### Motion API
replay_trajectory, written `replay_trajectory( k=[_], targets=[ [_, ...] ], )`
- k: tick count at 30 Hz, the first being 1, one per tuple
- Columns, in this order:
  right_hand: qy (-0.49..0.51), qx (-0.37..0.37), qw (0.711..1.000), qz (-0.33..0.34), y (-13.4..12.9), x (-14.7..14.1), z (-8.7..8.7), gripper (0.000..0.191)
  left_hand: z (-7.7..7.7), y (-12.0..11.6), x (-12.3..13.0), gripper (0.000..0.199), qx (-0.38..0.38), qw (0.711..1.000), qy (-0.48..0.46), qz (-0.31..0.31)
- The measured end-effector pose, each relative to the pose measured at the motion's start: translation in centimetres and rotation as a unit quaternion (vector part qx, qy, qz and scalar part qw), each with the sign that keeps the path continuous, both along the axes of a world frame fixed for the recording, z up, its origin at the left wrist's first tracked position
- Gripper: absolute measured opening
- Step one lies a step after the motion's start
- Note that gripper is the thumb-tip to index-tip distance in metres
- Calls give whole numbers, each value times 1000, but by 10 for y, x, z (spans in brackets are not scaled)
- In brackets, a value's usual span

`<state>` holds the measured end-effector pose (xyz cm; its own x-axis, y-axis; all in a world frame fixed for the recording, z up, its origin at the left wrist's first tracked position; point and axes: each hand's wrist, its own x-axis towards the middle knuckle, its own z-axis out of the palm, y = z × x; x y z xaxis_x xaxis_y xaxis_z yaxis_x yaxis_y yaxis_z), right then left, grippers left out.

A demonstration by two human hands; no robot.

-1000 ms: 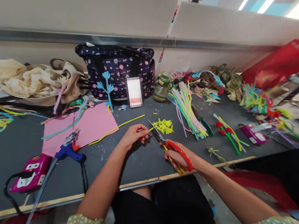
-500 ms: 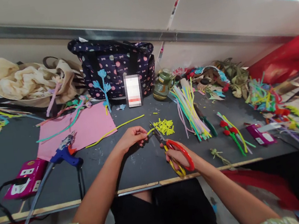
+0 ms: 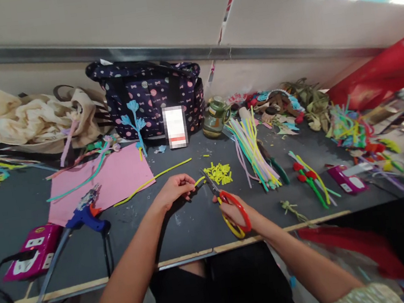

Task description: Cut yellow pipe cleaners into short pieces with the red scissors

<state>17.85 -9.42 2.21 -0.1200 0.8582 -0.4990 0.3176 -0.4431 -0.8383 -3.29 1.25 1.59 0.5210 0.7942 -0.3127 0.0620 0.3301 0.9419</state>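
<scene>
Between the fingertips of my left hand is a short yellow pipe cleaner, its free end pointing right. My right hand is wrapped round the handles of a pair of scissors, one handle red and the other yellow. The scissor blades point up and left, at the tip of the pipe cleaner. Just beyond the blades lies a pile of short cut yellow pieces. A long yellow pipe cleaner rests behind my left hand, partly over a pink sheet.
A blue glue gun and a magenta power box lie at left. Behind stand a dark patterned bag, a blurred white card and a green jar. At right are bundled pipe cleaners and red-tipped green stems.
The scissor handles have come closer together. One small yellow bit now lies by the blade tips, and the held pipe cleaner looks slightly shorter. The whole view has shifted a little.
</scene>
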Motion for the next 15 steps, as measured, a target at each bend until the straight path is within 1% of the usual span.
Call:
replay_trajectory(
  k=[2, 5, 7, 12, 15],
  targets=[
    [-1, 8, 1000, -13, -1, -1, -3, 44, 0, 0, -1, 24, -1, 1000, -3, 1],
    [-14, 26, 1000, -8, -5, -1, -5, 44, -2, 1, -2, 23, 1, 1000, -8, -1],
    [-44, 35, 998, 2, -8, -2, -2, 41, -3, 1, -3, 24, 1, 1000, -11, -2],
    [-132, 67, 989, 21, -13, -7, 14, 33, -8, 3, -6, 30, -6, 1000, -26, 8],
    [-145, 100, 984, 30, -15, -7, 17, 27, -9, 4, -7, 31, -6, 999, -40, 15]
  ],
)
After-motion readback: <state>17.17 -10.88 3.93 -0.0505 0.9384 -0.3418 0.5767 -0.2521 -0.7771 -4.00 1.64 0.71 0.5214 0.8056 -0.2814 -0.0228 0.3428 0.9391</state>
